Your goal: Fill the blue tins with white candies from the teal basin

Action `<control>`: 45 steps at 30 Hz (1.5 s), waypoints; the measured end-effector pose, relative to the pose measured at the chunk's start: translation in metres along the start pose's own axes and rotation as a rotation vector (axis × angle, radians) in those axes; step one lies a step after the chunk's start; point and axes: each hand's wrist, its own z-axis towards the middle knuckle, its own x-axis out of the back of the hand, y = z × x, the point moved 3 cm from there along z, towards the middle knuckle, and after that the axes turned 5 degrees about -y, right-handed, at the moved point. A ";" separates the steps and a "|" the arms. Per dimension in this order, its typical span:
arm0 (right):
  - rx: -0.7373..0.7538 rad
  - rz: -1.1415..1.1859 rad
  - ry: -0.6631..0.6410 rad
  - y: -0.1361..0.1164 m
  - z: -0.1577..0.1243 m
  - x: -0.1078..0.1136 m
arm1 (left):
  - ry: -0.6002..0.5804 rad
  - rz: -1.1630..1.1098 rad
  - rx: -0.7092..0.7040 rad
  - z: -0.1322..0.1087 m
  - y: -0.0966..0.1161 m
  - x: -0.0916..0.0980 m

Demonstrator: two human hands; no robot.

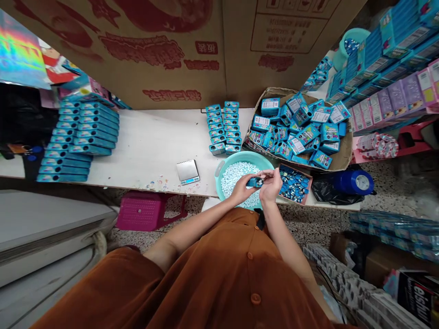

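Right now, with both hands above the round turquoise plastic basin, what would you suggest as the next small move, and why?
I'd probably use the right hand to nudge small white pellets into the blue printed box in the left hand, since some seem to show at its end, between the hands.

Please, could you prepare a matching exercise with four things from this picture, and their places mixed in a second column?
1. digital scale
2. magenta plastic stool
3. small blue box
4. blue roll

A. at the table's right end, by black plastic
B. in the left hand
C. on the white table, left of the turquoise basin
D. below the table's front edge

Pairs: 1-C, 2-D, 3-B, 4-A
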 end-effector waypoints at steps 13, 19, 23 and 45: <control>0.113 -0.036 -0.059 -0.009 -0.006 -0.005 | -0.006 0.029 -0.026 0.001 0.009 0.004; 0.113 -0.030 -0.087 -0.006 -0.007 -0.008 | 0.006 0.000 -0.013 0.000 0.007 0.004; 0.136 -0.022 -0.089 -0.011 -0.001 -0.001 | 0.011 -0.046 0.020 -0.001 0.009 0.005; -0.781 0.134 -0.452 0.093 -0.019 0.030 | 0.075 0.122 0.062 -0.023 0.019 0.050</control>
